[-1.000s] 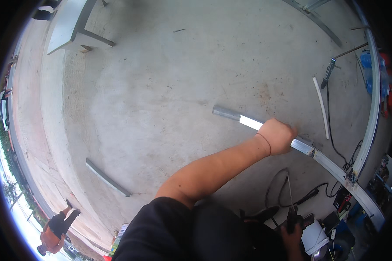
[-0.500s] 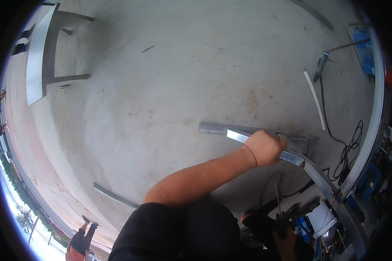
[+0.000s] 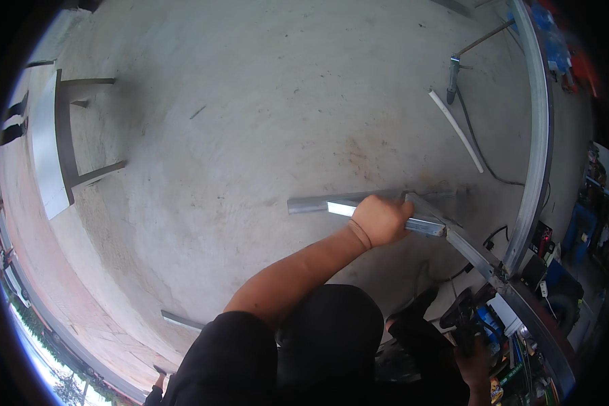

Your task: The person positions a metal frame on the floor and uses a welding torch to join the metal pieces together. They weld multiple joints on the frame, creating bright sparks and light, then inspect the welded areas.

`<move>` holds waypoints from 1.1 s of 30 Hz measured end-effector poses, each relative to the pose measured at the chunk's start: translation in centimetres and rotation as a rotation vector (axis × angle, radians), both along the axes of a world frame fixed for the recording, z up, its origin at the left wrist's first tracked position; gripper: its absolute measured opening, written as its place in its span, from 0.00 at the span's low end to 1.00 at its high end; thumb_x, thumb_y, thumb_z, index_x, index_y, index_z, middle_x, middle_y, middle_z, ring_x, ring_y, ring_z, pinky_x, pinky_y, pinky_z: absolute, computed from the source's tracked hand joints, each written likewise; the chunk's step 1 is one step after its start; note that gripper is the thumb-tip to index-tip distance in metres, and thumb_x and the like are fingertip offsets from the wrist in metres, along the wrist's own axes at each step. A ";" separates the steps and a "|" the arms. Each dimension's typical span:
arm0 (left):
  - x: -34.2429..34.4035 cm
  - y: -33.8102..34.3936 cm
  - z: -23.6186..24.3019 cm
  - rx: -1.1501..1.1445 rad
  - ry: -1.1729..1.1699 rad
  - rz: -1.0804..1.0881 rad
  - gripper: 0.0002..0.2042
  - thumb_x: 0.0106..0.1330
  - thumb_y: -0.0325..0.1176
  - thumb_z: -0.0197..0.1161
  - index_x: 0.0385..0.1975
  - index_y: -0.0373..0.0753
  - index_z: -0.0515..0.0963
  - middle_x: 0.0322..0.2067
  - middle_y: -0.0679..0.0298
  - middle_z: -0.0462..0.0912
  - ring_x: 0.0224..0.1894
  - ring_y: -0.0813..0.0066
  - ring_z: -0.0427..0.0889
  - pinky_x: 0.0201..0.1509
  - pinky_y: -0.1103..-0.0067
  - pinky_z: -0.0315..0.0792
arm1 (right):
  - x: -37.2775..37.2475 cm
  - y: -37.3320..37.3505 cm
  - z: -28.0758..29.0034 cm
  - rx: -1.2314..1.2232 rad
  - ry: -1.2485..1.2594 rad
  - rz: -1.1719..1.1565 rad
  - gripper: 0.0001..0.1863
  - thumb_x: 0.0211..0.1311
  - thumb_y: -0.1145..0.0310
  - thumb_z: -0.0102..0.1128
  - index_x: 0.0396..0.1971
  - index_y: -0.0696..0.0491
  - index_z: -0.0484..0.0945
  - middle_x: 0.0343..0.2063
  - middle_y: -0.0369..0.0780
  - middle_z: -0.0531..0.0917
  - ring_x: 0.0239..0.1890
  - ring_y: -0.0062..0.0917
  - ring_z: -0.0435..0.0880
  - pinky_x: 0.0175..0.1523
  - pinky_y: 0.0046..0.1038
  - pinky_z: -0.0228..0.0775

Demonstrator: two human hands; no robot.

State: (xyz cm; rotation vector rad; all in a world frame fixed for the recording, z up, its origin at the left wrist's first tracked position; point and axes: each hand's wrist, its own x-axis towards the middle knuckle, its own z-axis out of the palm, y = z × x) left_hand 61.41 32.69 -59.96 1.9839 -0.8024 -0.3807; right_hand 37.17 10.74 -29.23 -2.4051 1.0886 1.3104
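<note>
My left hand [image 3: 380, 220] is closed around a short shiny metal section [image 3: 342, 210], touching the angled end of a long galvanized frame piece [image 3: 474, 252]. Just beyond it a grey metal bar [image 3: 308, 205] lies on the concrete floor, partly hidden behind my hand. At lower right my right hand [image 3: 474, 358] holds a dark tool [image 3: 463, 318] with a thin rod sticking up from it; its fingers are partly in shadow.
Another long frame member [image 3: 534, 149] runs along the right. A clamp [image 3: 453, 78], cable and white tube [image 3: 453, 125] lie on the floor, clutter behind. A grey bench [image 3: 53, 145] and people's legs [image 3: 15, 125] are left, another person's leg [image 3: 157, 386] below.
My view has turned, so the bench sits lower and the frame further left. My left hand, still gripping the shiny metal, appears further left in the picture.
</note>
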 end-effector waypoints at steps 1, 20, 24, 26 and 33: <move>-0.1 0.0 0.0 0.007 0.003 -0.005 0.10 0.55 0.40 0.66 0.29 0.42 0.76 0.25 0.62 0.82 0.27 0.58 0.83 0.29 0.66 0.77 | -1.5 -0.7 0.0 -0.033 -0.059 0.003 0.22 0.55 0.69 0.69 0.50 0.56 0.76 0.36 0.44 0.84 0.36 0.32 0.84 0.40 0.36 0.75; -2.1 0.3 -0.6 0.032 -0.098 0.123 0.18 0.51 0.41 0.72 0.39 0.42 0.75 0.36 0.62 0.80 0.39 0.60 0.83 0.41 0.67 0.76 | 18.3 13.3 -3.5 0.571 -0.632 -0.152 0.27 0.65 0.53 0.61 0.49 0.62 0.70 0.22 0.37 0.74 0.17 0.17 0.72 0.21 0.21 0.66; -2.2 -0.2 -1.3 -0.099 -0.155 0.198 0.17 0.49 0.41 0.73 0.33 0.41 0.76 0.31 0.63 0.79 0.36 0.61 0.82 0.38 0.69 0.76 | 22.9 14.4 -7.8 0.556 -0.430 -0.236 0.18 0.70 0.59 0.56 0.47 0.59 0.71 0.21 0.36 0.74 0.16 0.15 0.71 0.20 0.19 0.65; -2.6 -0.7 -1.8 -0.119 -0.243 0.251 0.14 0.50 0.41 0.70 0.32 0.42 0.77 0.29 0.64 0.78 0.34 0.64 0.82 0.34 0.70 0.75 | 23.2 13.8 -8.7 0.516 -0.356 -0.187 0.19 0.71 0.61 0.57 0.52 0.59 0.71 0.22 0.35 0.75 0.18 0.14 0.72 0.22 0.18 0.65; -3.3 -1.1 -3.8 -0.211 -0.334 0.298 0.12 0.53 0.36 0.62 0.37 0.43 0.80 0.34 0.65 0.80 0.35 0.66 0.83 0.34 0.72 0.75 | 22.6 12.9 -11.1 0.393 -0.160 -0.212 0.24 0.67 0.64 0.63 0.59 0.56 0.72 0.28 0.36 0.82 0.26 0.17 0.79 0.33 0.23 0.73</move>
